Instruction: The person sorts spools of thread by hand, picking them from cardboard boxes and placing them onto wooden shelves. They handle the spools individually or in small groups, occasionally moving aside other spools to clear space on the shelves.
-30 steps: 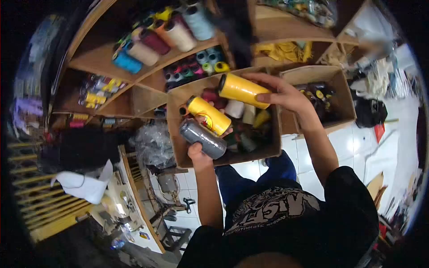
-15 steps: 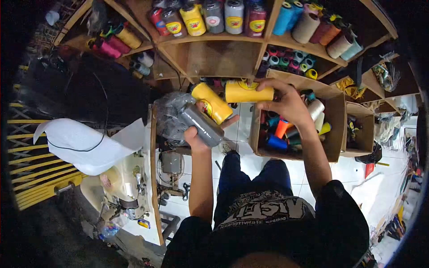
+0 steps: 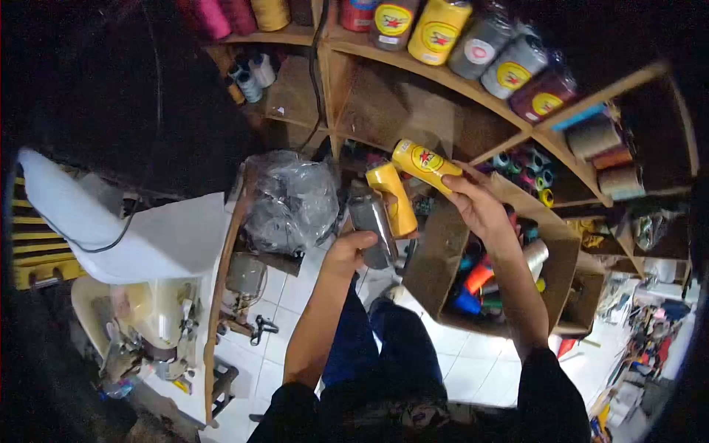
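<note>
My left hand is wrapped round a grey thread spool and a yellow thread spool, which lie side by side in its grip. Fingers of that hand are partly hidden behind the spools. In my right hand a second yellow thread spool, with a star label, is gripped by its lower right end and tilted. Its far end points toward the wooden shelf, a little above the other two spools. Below my right forearm stands a cardboard box holding thread spools of several colours.
Several labelled spools, among them a grey one, stand along the upper shelf. Crumpled clear plastic sits at the left, beside a white table with a sewing machine. White floor tiles show below the box.
The view has turned and come closer to the shelf. My right hand has tilted its yellow spool from level to slanting. Both hands keep hold of their spools.
</note>
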`<state>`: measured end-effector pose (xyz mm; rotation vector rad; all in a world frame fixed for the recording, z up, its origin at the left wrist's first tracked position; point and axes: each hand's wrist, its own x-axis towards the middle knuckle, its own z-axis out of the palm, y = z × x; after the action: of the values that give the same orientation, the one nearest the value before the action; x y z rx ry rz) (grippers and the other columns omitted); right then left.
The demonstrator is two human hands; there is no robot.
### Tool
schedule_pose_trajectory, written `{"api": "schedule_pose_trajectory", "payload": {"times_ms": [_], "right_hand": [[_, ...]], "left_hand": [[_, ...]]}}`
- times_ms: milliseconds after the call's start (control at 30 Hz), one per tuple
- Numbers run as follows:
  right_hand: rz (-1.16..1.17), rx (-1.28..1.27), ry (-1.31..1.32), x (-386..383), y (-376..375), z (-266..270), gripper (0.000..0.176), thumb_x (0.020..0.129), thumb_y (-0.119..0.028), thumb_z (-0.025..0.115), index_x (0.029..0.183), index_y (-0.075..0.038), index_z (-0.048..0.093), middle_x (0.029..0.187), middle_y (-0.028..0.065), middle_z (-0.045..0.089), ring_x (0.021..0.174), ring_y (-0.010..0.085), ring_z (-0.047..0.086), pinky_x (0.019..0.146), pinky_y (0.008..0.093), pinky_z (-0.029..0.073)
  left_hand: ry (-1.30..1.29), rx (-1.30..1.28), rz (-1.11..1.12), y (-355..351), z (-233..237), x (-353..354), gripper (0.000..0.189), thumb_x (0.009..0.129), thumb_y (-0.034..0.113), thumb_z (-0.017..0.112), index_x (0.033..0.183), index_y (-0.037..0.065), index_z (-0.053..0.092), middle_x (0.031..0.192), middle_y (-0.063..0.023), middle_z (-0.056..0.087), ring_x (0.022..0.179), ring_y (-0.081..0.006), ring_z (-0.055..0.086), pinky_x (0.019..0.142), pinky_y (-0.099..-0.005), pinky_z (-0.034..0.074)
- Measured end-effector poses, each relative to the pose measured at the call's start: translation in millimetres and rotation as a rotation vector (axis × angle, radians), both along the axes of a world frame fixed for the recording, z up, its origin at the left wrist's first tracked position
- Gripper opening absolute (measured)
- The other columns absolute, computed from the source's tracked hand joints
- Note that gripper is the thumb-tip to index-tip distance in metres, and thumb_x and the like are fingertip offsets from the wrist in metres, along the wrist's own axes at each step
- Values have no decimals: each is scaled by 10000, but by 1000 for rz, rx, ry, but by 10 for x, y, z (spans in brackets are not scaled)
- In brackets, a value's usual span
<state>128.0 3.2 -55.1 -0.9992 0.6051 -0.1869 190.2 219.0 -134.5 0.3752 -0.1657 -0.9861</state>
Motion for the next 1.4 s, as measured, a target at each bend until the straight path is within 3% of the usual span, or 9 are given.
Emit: {"api": "schedule_pose_trajectory", "payload": {"times_ms": [167,300,333,467,533,800,1033,1167,1400], "right_hand": [[-114,-238,67,961,-425,-654,261,742,-82,739,946,53,648,788,28,633,577,38,517,521,182,404],[-68,-775,23,1724,-603,-764,326,749,-154,732,988,49,645,848,29,647,662,74,574,611,214,448],[117,-1083,477,1926,-994,-869,439,743,-217,748,1057,58,612,948,75,653,827,146,609,757,269,476],[327,-1071,66,2640,-1411,-1123,549,741,-252,745,1171,27,547,1120,124,610,1010,223,579,914,349,450],[434,-1836,198,2972,-1354,-919,537,739,-239,746,1173,12,554,1168,134,595,1075,263,564,954,357,428],[587,-2134,-366,3972,-1785,-1027,587,702,-235,782,1195,-51,522,1213,133,555,1156,287,513,1004,376,396],[708,-2164,29,4220,-1885,-1168,531,733,-304,776,1156,-83,544,1136,98,574,1081,247,544,968,385,418],[631,-2160,-56,4254,-1921,-1268,472,768,-267,728,1155,-72,540,1119,113,580,1061,257,554,946,387,434],[463,-2120,-200,4340,-2313,-1473,373,828,-203,643,1152,-52,534,1087,138,592,1027,273,571,908,391,463]], "left_hand": [[66,-151,9,-405,-779,452,690,703,153,683,1322,34,404,1226,-152,500,1087,-313,558,923,-537,470],[118,-191,50,-604,-1102,633,693,698,153,698,1313,38,401,1203,-146,499,1086,-298,549,908,-534,484],[129,-213,41,-637,-1198,680,694,698,147,699,1314,41,398,1203,-145,495,1087,-296,545,907,-536,484],[162,-195,15,-717,-1437,674,700,693,183,711,1317,66,416,1233,-152,486,1120,-327,520,951,-579,418],[145,-170,-11,-710,-1480,676,722,676,207,716,1322,76,422,1251,-158,485,1135,-351,513,969,-604,387],[218,-212,36,-682,-1727,646,684,724,102,672,1336,24,378,1208,-160,512,1124,-310,532,952,-519,442],[221,-150,42,-623,-1818,683,800,628,261,743,1330,77,407,1274,-184,449,1145,-362,496,978,-602,374],[229,-150,80,-522,-1753,710,819,660,250,763,1357,53,381,1211,-140,490,1100,-314,536,981,-472,430],[281,-148,145,-518,-1757,704,723,641,191,764,1275,28,457,1177,-129,505,1060,-303,552,925,-501,473]]}}
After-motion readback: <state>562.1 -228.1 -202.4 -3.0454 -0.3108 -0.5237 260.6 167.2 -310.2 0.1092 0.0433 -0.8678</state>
